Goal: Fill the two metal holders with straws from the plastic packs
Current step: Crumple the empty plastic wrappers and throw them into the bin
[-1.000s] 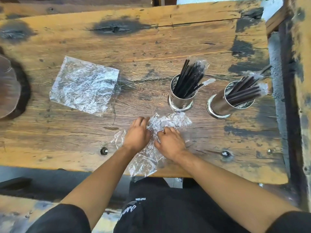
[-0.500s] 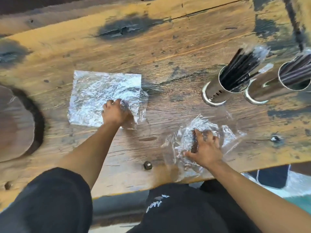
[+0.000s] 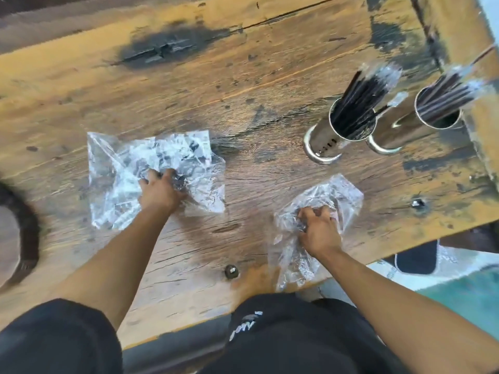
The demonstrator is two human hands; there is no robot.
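Observation:
Two shiny metal holders stand at the right of the wooden table (image 3: 243, 85). The left holder (image 3: 328, 141) and the right holder (image 3: 397, 133) each hold a bundle of black straws (image 3: 361, 103) with clear wrap at the tips. A flat empty plastic pack (image 3: 116, 163) lies at the left, and my left hand (image 3: 160, 191) has its fingers bunched into the pack's right part. A second crumpled plastic pack (image 3: 343, 193) lies near the front edge, and my right hand (image 3: 317, 229) clutches it.
A dark round object (image 3: 16, 233) sits at the table's left edge. A metal bolt head (image 3: 231, 271) is near the front edge and another (image 3: 418, 203) at the right. Beyond the front right edge are a teal floor and a dark shoe (image 3: 415, 261).
My left hand left the crumpled pack, reached left to the flat pack and gathered it. My right hand stayed on the crumpled pack. The view shifted left, so the holders now appear further right.

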